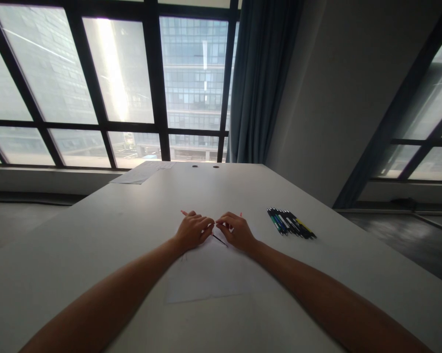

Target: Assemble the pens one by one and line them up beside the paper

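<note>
Over a white sheet of paper [206,279], my left hand [195,229] and my right hand [240,231] meet with their fingertips nearly touching. The left fingers are closed in a pinch, and a pinkish-red end of what looks like a pen [184,213] sticks out beyond them. My right thumb and fingers are also pinched together; what sits between them is too small to make out. A small red tip [241,214] shows behind the right hand. Below the fingertips, a thin dark rod [220,240] slants down to the right, its upper end close to the left thumb.
To the right, several pens [290,223] with dark, green, blue and yellow parts lie side by side on the white table [133,294]. Loose papers [142,173] rest at the far left edge. Two dark round spots [205,166] mark the far end, before windows and a blue curtain [259,83].
</note>
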The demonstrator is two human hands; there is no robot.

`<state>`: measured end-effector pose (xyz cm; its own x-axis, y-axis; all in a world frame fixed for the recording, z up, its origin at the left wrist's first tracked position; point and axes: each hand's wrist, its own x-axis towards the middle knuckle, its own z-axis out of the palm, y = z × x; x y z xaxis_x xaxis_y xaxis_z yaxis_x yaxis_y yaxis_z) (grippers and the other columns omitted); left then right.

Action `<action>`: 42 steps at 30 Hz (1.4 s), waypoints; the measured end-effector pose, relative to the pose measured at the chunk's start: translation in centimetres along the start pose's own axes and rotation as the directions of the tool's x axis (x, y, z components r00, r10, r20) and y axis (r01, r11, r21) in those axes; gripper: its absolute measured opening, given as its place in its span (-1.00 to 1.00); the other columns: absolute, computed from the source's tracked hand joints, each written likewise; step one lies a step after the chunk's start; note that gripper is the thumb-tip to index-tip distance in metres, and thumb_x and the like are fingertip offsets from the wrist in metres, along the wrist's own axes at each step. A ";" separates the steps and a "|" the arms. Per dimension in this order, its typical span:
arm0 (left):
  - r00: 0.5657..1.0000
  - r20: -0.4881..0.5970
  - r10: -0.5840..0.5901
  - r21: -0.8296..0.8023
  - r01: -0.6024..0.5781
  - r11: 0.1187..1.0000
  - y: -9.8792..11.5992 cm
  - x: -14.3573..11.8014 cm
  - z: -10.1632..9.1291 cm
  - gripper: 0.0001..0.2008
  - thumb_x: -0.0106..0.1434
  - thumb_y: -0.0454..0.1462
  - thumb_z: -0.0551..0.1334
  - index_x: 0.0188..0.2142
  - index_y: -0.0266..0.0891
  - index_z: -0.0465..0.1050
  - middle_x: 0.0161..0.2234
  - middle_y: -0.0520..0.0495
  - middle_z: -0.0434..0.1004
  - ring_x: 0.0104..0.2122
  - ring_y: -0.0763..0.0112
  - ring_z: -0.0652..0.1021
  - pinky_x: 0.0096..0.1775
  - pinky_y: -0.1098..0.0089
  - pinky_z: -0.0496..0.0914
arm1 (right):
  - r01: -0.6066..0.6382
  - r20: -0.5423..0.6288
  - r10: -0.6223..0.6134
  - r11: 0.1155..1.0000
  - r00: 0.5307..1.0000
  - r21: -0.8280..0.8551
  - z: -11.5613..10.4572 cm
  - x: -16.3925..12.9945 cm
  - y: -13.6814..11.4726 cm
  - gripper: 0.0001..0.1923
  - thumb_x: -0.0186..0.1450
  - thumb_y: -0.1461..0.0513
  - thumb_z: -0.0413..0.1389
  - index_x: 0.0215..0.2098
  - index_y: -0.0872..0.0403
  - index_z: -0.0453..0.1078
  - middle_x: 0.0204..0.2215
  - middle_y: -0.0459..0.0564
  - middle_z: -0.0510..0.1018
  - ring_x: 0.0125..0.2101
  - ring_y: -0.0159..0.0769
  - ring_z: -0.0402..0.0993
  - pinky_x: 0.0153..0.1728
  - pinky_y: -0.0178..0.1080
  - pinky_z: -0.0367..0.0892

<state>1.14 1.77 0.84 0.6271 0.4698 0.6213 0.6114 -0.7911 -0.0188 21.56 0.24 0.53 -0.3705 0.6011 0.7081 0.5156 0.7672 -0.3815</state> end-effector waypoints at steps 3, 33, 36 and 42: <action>1.000 0.009 -0.008 0.015 0.007 1.000 0.0 0.0 0.0 -0.77 0.38 -0.22 0.04 -0.27 -0.19 0.46 -0.46 -0.01 0.57 -0.43 0.38 0.54 -0.26 0.30 0.23 | -0.019 -0.012 0.018 1.000 1.000 -0.022 0.1 0.0 -0.3 -0.91 0.30 0.23 0.10 -0.32 0.06 0.43 -0.39 -0.06 0.49 -0.52 -0.43 0.34 -0.41 -0.33 0.26; 0.995 0.083 -0.062 0.060 0.057 0.997 -0.4 0.0 0.6 -0.65 0.41 -0.14 0.05 -0.42 -0.23 0.45 -0.40 -0.04 0.54 -0.37 0.36 0.50 -0.25 0.31 0.20 | -0.312 -0.131 0.284 0.820 0.950 -0.480 -2.2 0.5 3.8 -0.88 0.24 0.29 0.09 -0.38 0.09 0.48 -0.17 0.05 0.51 -0.12 -0.18 0.34 -0.05 -0.12 0.09; 0.990 0.078 -0.118 0.079 0.112 0.991 -0.2 0.1 0.5 -0.67 0.41 -0.15 0.06 -0.40 -0.24 0.45 -0.39 -0.04 0.54 -0.35 0.34 0.51 -0.24 0.30 0.21 | -0.130 -0.004 0.135 0.942 0.991 -0.311 -1.7 0.5 2.6 -0.84 0.30 0.25 0.07 -0.41 0.08 0.45 -0.28 0.01 0.53 -0.19 -0.24 0.38 -0.10 -0.17 0.16; 0.967 0.058 -0.248 0.111 0.240 0.964 -0.2 0.2 0.3 -0.69 0.41 -0.18 0.06 -0.38 -0.24 0.47 -0.36 -0.06 0.55 -0.33 0.32 0.52 -0.25 0.29 0.22 | -0.016 0.132 0.028 0.995 0.991 -0.094 -0.1 0.1 0.4 -0.92 0.22 0.27 0.21 -0.44 0.06 0.46 -0.33 -0.02 0.54 -0.25 -0.25 0.41 -0.14 -0.16 0.23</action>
<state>1.28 2.16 0.68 0.4831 0.6728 0.5603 0.7937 -0.6068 0.0443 21.80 0.58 0.56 -0.4543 0.6468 0.6126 0.5917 0.7332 -0.3353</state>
